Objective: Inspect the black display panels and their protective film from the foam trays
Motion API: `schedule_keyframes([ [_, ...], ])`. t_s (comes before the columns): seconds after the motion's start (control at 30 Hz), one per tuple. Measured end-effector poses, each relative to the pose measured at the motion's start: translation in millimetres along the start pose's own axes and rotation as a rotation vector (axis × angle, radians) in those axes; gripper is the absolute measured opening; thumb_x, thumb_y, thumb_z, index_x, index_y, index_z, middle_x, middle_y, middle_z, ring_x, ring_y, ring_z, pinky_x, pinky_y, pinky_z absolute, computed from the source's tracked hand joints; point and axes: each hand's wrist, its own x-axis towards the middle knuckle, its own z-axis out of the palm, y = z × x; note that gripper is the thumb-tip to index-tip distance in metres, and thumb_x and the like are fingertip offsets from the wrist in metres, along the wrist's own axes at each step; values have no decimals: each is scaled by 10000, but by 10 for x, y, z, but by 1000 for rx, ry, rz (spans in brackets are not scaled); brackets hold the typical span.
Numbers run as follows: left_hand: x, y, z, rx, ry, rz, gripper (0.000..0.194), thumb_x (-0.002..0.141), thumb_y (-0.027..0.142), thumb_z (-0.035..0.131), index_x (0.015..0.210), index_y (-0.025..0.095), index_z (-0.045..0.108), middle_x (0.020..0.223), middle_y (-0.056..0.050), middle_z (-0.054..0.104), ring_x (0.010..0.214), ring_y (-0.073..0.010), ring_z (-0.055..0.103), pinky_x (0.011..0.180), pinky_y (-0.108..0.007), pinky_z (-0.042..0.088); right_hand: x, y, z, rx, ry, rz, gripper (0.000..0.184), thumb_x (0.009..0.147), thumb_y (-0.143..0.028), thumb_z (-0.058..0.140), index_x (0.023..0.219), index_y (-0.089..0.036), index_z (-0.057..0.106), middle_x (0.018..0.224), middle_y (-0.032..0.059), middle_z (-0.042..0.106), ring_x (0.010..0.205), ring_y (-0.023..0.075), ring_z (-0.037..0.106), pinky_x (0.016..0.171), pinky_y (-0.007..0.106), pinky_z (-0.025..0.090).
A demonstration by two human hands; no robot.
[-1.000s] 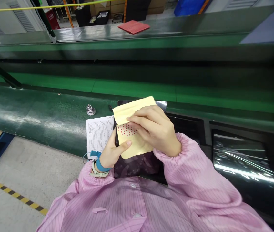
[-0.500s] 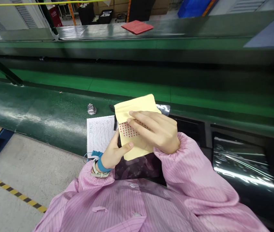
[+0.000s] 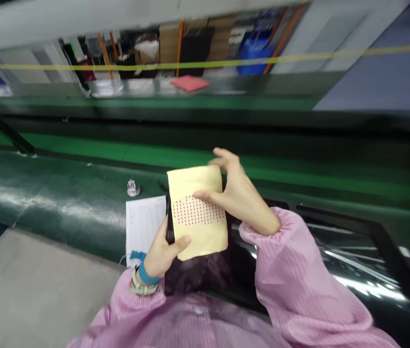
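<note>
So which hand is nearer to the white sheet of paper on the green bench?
Left. The left hand is just beside the white sheet; the right hand is farther, its thumb over the yellow sheet.

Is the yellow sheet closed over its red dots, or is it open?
Open: rows of red dots show across the yellow sheet.

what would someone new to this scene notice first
Probably the pale yellow sheet with its rows of small red marks, held near the middle of the view by the left hand, with the right hand at its upper right part. Next, likely the pink striped sleeves around both forearms, and the bright blue band on the left wrist. Farther off, a red flat item stands out on the ledge beyond the green surfaces.
</note>
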Motion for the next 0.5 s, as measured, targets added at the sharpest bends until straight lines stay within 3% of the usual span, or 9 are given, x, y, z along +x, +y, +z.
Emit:
schedule_keyframes([
  [0.1, 40, 10, -68, 9, 15, 34, 742, 798, 385, 827, 1455, 239, 515, 1504, -100, 555, 1418, -300, 501, 1217, -422, 395, 162, 67, -92, 37, 36, -20, 623, 832, -352, 765, 1341, -154, 463, 851, 6, 635, 712, 149, 656, 628, 246, 533],
  [0.2, 79, 32, -142, 11, 138, 70, 717, 765, 468, 835, 1402, 249, 588, 1499, -94, 561, 1486, -314, 407, 1254, -418, 339, 480, -74, -490, 9, 211, -170, 440, 862, -255, 717, 1251, -174, 527, 805, -13, 601, 691, 111, 625, 628, 212, 523],
  [0.27, 93, 50, -216, 14, 264, 102, 696, 733, 521, 841, 1346, 264, 636, 1477, -85, 584, 1507, -321, 369, 1265, -427, 317, 844, -286, -939, -2, 317, -278, 508, 840, -296, 769, 1274, -183, 531, 961, 24, 633, 758, 98, 625, 648, 192, 534],
  [0.33, 103, 69, -308, 13, 367, 109, 681, 714, 546, 846, 1314, 289, 654, 1457, -70, 604, 1502, -322, 377, 1268, -433, 307, 1358, -503, -1428, -43, 466, -355, 625, 806, -361, 813, 1301, -153, 494, 1297, 93, 578, 900, 94, 645, 687, 160, 530],
  [0.37, 105, 79, -353, 2, 397, 100, 677, 715, 552, 843, 1314, 303, 649, 1448, -63, 611, 1490, -322, 398, 1263, -438, 315, 1660, -574, -1648, -184, 538, -349, 698, 804, -411, 795, 1341, -115, 461, 1366, 113, 545, 952, 102, 648, 689, 148, 507],
  [0.43, 100, 99, -425, -33, 416, 82, 672, 734, 565, 825, 1331, 327, 630, 1432, -55, 624, 1455, -323, 453, 1243, -445, 351, 2295, -578, -1981, -281, 565, -276, 884, 746, -512, 768, 1380, 2, 429, 1234, 129, 617, 947, 145, 660, 640, 161, 410],
  [0.5, 77, 118, -456, -74, 410, 76, 669, 755, 578, 804, 1348, 335, 614, 1435, -52, 622, 1431, -322, 486, 1225, -445, 380, 2864, -384, -2148, -392, 610, -203, 945, 628, -635, 741, 1236, 70, 577, 1096, 142, 664, 1058, 263, 639, 665, 201, 411],
])
